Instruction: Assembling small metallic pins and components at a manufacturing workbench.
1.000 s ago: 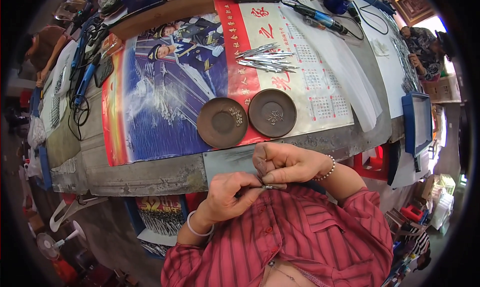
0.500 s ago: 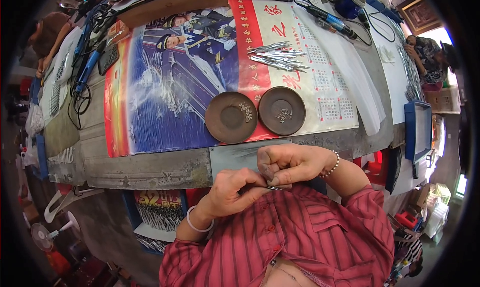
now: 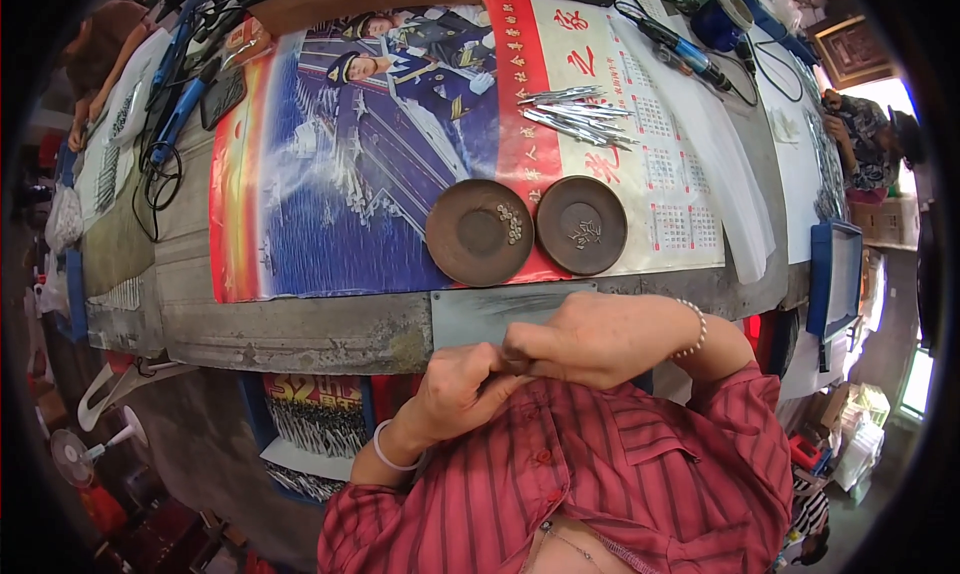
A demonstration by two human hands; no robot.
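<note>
My left hand (image 3: 460, 384) and my right hand (image 3: 605, 339) meet close to my shirt, just off the table's near edge. Both have their fingers closed and pressed together. Whatever they grip is hidden behind the fingers. Beyond them stand two round brown dishes: the left dish (image 3: 450, 242) has several tiny ring-like pieces at its right side, and the right dish (image 3: 560, 202) contains several tiny thin metal pieces. Farther back lies a pile of slim silver metal pieces (image 3: 580, 119). A small grey plate (image 3: 475, 314) lies at the table edge beside my hands.
A large calendar poster (image 3: 330, 244) covers the table's middle. Blue-handled corded tools (image 3: 180, 119) lie at left, another corded tool (image 3: 690, 59) at far right. A blue tray (image 3: 837, 274) sits at the right edge. An open drawer (image 3: 315, 449) holds several metal pieces. Other people sit on both sides.
My right hand has turned over, its back now upward, and covers the fingertips. The small metal piece seen between my fingers before is now hidden. The view has shifted slightly.
</note>
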